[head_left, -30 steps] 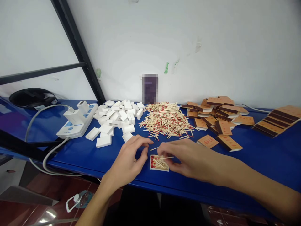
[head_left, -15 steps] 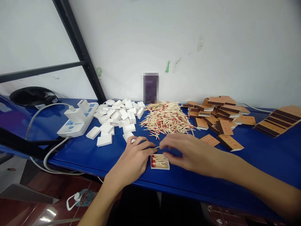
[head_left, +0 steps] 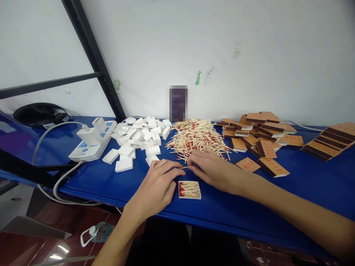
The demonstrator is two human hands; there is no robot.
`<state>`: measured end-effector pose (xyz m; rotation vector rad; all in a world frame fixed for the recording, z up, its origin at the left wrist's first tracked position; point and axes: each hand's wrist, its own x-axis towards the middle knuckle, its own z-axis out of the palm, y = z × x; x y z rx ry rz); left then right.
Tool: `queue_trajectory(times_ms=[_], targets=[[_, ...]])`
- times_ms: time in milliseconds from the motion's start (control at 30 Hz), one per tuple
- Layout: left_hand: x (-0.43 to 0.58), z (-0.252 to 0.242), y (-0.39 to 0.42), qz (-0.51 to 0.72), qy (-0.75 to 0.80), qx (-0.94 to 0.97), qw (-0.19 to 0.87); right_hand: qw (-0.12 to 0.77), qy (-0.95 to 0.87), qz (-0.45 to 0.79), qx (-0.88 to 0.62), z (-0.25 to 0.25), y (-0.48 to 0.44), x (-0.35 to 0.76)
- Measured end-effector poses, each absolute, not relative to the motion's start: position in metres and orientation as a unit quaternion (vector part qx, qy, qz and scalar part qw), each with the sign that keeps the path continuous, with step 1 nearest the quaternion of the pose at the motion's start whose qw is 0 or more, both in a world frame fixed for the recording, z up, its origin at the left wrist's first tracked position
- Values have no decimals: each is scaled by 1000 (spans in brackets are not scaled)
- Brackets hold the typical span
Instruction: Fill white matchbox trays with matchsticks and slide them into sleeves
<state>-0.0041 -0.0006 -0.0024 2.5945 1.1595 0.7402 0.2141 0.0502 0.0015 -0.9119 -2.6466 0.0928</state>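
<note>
A small white tray point(head_left: 189, 198) with red-headed matches in it lies near the table's front edge. Just behind it a single match point(head_left: 184, 167) spans the gap between my two hands. My right hand point(head_left: 206, 166) is closed, thumb and fingers pinched at the match's right end, in front of the large match pile point(head_left: 198, 136). At the left end, my left hand point(head_left: 163, 181) rests on the table with its fingers apart, fingertips touching the match, left of the tray.
White empty trays point(head_left: 138, 135) are heaped at the left, beside a power strip point(head_left: 93, 147) with cables. Orange-brown matchbox sleeves point(head_left: 263, 129) are piled at the right. A dark pixelated object point(head_left: 178, 103) stands against the wall. A black rack post point(head_left: 94, 55) rises at the left.
My right hand has moved back from the tray and its fingers have closed at the match. My left fingertips have shifted slightly back.
</note>
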Motion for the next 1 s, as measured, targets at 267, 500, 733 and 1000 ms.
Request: queue_trajectory(times_ms=[267, 500, 733, 1000], targets=[[-4, 4, -6, 209, 372, 895, 130, 258, -841, 277, -387, 10, 42, 233], [-1, 0, -4, 209, 385, 893, 103, 321, -821, 282, -378, 14, 38, 233], [0, 1, -3, 204, 382, 895, 108, 340, -804, 301, -384, 17, 40, 232], [-1, 1, -2, 207, 388, 890, 122, 325, -827, 263, -375, 18, 33, 233]])
